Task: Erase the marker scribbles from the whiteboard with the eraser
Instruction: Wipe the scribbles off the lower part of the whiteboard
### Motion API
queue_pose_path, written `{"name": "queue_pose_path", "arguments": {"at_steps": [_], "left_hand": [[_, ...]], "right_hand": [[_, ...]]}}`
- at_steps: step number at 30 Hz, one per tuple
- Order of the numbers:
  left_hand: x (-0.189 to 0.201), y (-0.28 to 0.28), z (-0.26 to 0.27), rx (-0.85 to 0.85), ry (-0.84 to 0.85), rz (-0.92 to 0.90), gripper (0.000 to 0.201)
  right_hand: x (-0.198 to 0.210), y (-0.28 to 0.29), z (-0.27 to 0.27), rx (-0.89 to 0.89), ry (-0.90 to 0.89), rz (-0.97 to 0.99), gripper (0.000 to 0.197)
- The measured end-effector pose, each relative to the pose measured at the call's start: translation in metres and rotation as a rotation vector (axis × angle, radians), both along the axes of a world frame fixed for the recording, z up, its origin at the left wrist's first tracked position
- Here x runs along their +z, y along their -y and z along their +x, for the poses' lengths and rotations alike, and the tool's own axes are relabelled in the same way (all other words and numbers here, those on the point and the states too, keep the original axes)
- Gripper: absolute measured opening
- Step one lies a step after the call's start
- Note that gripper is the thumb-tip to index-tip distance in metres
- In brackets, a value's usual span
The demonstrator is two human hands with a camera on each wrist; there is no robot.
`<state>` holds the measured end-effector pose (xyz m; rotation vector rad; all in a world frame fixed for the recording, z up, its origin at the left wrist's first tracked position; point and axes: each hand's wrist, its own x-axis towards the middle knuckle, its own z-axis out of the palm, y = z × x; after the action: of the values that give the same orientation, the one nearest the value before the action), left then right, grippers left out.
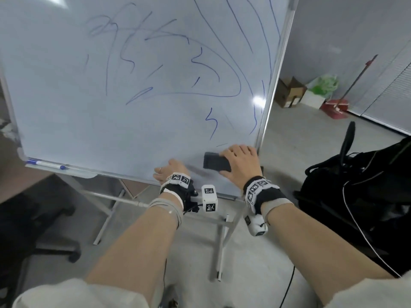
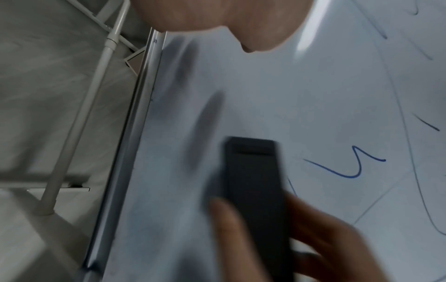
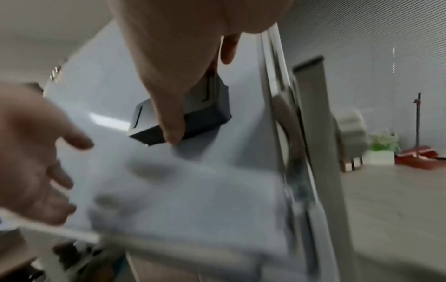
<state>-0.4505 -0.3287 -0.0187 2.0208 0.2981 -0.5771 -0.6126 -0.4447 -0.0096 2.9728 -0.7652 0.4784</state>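
Whiteboard [image 1: 66, 107] on its stand, tilted back; most of the surface carries blue marker scribbles [image 1: 169, 63]: a dense tangle toward the top left-centre, long curved strokes running to the top right corner and down the right edge, a big loop across the middle, one short zigzag [image 1: 211, 123] near the bottom right corner. The band along the bottom edge reads largely clean apart from grey smears; judged from this, erasing has barely started and nearly the whole board is left. Containers: the only holder on the board is the tray [image 1: 84, 173] along the bottom edge, left end, with two blue-capped markers [image 1: 47, 164] lying in it; a cardboard box [image 1: 289, 92] on the floor beyond the right edge, contents not legible. Right hand [image 1: 240, 165] at the bottom right corner, fingers and thumb curled round the dark eraser [image 1: 216, 162], which is pressed flat to the board just below the zigzag. Left hand [image 1: 172, 170] rests on the bottom edge just beside it, fingers loosely spread, holding nothing. Wrist views motion-blurred.
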Motion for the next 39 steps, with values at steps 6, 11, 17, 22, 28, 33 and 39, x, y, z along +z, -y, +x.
{"name": "queue_pose_path", "arguments": {"at_steps": [6, 11, 17, 22, 28, 33, 39], "left_hand": [[0.021, 0.016, 0.013, -0.074, 0.288, -0.139, 0.093], [0.01, 0.033, 0.023, -0.154, 0.371, -0.093, 0.117], [0.005, 0.042, 0.026, -0.106, 0.365, -0.045, 0.115], [0.009, 0.036, 0.04, -0.131, 0.404, -0.028, 0.116], [0.014, 0.027, 0.055, -0.187, 0.422, -0.056, 0.121], [0.014, 0.013, 0.073, -0.23, 0.407, -0.046, 0.119], [0.02, 0.006, 0.091, -0.206, 0.39, -0.094, 0.123]], "right_hand": [[0.07, 0.05, 0.021, -0.388, 0.439, -0.09, 0.045], [0.036, 0.031, 0.022, -0.142, 0.296, -0.028, 0.047], [0.031, 0.034, 0.029, -0.046, 0.161, 0.006, 0.049], [0.055, 0.044, 0.04, -0.194, 0.318, -0.031, 0.045], [0.025, 0.001, 0.052, -0.183, 0.174, 0.071, 0.046], [0.015, -0.021, 0.055, -0.331, 0.196, 0.089, 0.045], [0.035, -0.024, 0.065, -0.357, 0.281, 0.074, 0.044]]}}
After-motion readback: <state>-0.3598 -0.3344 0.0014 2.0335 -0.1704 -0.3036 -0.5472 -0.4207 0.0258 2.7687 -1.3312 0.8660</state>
